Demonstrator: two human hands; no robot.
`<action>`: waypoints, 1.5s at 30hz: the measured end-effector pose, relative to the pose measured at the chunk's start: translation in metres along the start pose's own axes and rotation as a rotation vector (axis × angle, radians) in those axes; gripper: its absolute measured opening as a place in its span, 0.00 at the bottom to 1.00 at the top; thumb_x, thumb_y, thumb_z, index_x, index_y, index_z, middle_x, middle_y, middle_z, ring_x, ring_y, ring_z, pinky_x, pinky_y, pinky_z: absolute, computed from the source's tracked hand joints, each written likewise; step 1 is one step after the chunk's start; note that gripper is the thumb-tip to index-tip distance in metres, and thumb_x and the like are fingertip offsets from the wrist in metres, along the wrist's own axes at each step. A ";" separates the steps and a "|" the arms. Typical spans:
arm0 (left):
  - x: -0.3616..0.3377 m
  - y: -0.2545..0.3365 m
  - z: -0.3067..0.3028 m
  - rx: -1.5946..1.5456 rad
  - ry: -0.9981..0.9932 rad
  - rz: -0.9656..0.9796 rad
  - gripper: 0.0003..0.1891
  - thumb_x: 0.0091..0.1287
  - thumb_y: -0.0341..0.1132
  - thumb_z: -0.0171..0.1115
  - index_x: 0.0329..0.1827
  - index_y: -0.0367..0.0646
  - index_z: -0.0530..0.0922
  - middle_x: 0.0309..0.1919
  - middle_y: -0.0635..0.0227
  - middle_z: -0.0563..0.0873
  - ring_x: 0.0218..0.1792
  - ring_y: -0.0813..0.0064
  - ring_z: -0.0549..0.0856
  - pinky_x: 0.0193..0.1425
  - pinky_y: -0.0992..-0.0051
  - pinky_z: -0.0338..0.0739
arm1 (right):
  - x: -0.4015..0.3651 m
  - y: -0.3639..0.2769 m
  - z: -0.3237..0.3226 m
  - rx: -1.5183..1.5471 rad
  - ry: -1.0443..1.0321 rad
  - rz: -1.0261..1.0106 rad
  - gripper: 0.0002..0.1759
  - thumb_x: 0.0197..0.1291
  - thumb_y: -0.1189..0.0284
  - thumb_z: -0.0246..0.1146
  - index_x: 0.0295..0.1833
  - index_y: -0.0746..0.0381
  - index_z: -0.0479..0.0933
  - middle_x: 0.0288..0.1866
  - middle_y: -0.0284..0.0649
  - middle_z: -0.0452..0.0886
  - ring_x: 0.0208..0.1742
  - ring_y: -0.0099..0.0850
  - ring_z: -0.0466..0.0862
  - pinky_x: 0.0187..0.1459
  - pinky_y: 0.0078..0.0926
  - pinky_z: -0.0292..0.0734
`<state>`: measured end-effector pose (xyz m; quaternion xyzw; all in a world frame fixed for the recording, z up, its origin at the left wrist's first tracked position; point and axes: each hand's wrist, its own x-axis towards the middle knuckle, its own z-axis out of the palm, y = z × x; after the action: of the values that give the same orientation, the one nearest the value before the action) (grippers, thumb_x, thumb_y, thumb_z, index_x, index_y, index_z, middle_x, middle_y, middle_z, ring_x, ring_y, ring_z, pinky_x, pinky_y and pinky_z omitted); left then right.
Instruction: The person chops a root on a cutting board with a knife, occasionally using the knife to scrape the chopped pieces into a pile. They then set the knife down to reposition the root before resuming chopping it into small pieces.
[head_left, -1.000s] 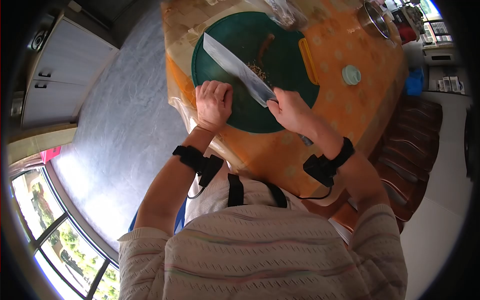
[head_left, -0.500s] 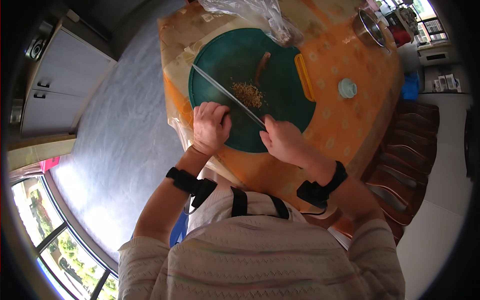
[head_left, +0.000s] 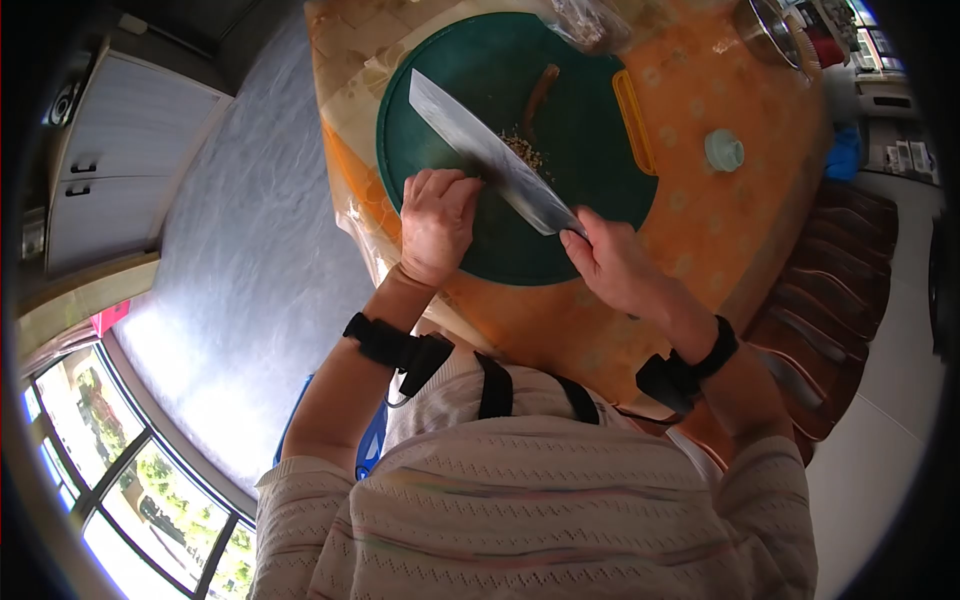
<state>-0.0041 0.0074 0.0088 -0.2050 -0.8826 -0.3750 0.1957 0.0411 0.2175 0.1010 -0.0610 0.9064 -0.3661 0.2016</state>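
My right hand (head_left: 618, 268) grips the handle of a wide-bladed kitchen knife (head_left: 478, 148). Its blade slants up and left over a round green cutting board (head_left: 600, 190), with the broad face turned up. At the blade's lower edge, my left hand (head_left: 437, 225) has its fingers bent and pressed together; what they hold, if anything, is hidden. A small heap of light brown chopped bits (head_left: 524, 153) lies partly behind the blade. Beyond it on the board rests a thin brown stick-like piece (head_left: 541, 97).
The board's yellow handle (head_left: 634, 120) faces right. A pale green cup-like item (head_left: 724, 150) stands on the orange tablecloth (head_left: 690, 220). At the back are a clear plastic bag (head_left: 590, 22) and a metal bowl (head_left: 768, 30). A brown slatted seat (head_left: 825, 290) is at right.
The knife has turned from nearly edge-on to showing its broad face, now covering part of the heap. My left fingers have come up to the blade. The view has shifted.
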 end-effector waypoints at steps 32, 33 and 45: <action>0.001 0.006 0.004 0.053 0.004 -0.101 0.07 0.52 0.24 0.67 0.33 0.43 0.83 0.32 0.68 0.82 0.37 0.65 0.80 0.45 0.69 0.71 | -0.012 -0.009 0.004 -0.069 -0.007 -0.078 0.13 0.64 0.75 0.54 0.52 0.68 0.70 0.27 0.50 0.80 0.29 0.49 0.82 0.31 0.44 0.77; 0.001 0.005 0.004 0.053 0.003 -0.102 0.07 0.52 0.24 0.67 0.33 0.43 0.83 0.32 0.68 0.82 0.37 0.65 0.80 0.45 0.69 0.71 | -0.012 -0.010 0.004 -0.070 -0.018 -0.079 0.13 0.64 0.75 0.54 0.52 0.68 0.70 0.27 0.49 0.80 0.29 0.49 0.82 0.30 0.44 0.77; 0.003 0.006 0.005 0.048 0.017 -0.057 0.06 0.47 0.24 0.66 0.28 0.44 0.79 0.28 0.69 0.77 0.35 0.64 0.77 0.42 0.67 0.68 | 0.002 -0.014 0.021 -0.249 -0.028 -0.069 0.05 0.61 0.76 0.52 0.41 0.65 0.68 0.23 0.48 0.80 0.27 0.48 0.83 0.27 0.44 0.77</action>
<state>-0.0044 0.0152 0.0101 -0.1718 -0.8952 -0.3609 0.1970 0.0470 0.1935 0.0967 -0.1216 0.9393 -0.2567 0.1923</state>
